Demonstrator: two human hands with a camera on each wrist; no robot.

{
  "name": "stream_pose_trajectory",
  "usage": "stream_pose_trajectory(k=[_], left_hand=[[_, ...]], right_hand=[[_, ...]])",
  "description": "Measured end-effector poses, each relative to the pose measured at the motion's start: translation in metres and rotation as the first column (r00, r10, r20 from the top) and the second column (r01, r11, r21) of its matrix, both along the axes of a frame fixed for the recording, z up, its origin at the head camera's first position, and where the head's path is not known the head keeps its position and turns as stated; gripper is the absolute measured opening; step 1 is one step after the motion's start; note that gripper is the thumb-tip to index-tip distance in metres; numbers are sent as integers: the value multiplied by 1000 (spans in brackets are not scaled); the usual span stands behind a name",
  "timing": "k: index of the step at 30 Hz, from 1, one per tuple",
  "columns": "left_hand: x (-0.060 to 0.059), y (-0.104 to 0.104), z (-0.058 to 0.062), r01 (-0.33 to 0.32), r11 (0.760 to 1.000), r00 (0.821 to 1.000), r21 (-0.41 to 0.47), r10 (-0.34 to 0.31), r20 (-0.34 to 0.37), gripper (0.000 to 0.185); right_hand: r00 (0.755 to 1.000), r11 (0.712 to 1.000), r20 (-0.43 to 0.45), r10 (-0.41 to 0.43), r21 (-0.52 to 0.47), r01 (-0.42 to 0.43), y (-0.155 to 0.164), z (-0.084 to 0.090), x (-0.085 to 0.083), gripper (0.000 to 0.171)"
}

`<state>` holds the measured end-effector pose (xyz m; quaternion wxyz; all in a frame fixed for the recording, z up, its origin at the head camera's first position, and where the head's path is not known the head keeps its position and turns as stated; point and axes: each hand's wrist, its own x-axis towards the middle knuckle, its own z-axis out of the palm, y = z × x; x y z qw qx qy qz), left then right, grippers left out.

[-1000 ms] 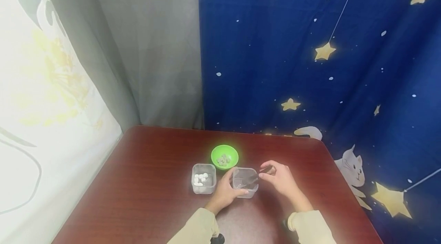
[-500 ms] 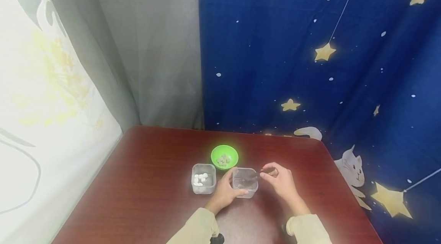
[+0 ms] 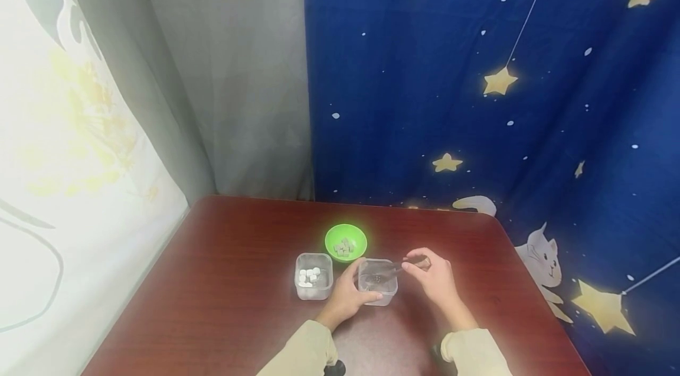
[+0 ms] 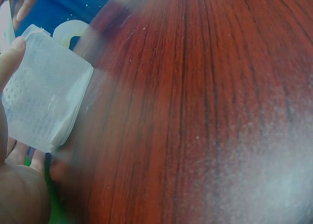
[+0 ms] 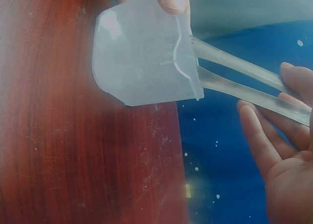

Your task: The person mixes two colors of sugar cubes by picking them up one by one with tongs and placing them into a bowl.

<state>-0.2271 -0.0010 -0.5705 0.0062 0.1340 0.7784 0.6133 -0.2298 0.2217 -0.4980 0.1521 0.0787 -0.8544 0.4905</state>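
My left hand (image 3: 346, 294) holds a clear square plastic container (image 3: 379, 300), thumb on its near side and fingers round the left side. In the right wrist view, my right hand (image 5: 288, 155) holds tongs (image 5: 259, 99) between thumb and fingers. Two slim, shiny arms reach from this hand into the container's mouth. In the head view the tongs slope down leftward over the container's rim, and their tips show blurred through the plastic. A perforated patch shows through the container wall (image 4: 54, 82) in the left wrist view.
A second clear square container (image 3: 314, 293) with several white cubes stands left of my left hand. Behind, a green bowl (image 3: 332, 234) holds several grey-brown cubes (image 3: 344, 247). All stand on a dark red wooden table (image 3: 239, 281), with curtains (image 3: 255, 98) beyond its far edge.
My right hand has shifted slightly, and the tongs now lie flatter, with their tips farther from me inside the container. My left hand and the container have stayed in place.
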Motion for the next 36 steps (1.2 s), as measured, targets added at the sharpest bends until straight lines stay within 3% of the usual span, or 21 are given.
stream_pose_trajectory(k=[14, 21, 31, 36], left_hand=[[-1, 1, -3, -14, 999, 1000, -35, 14, 13, 89], [0, 2, -1, -17, 999, 1000, -41, 17, 9, 91], [1, 1, -2, -22, 999, 1000, -33, 22, 16, 91], [0, 1, -1, -19, 1000, 1000, -25, 19, 5, 88]], right_hand=[[992, 989, 28, 127, 67, -128, -2, 2, 3, 20], [995, 992, 9, 99, 83, -100, -1, -2, 3, 21], [999, 999, 37, 16, -43, -14, 1, -6, 3, 15], [997, 990, 72, -23, -140, 33, -4, 15, 10, 14]])
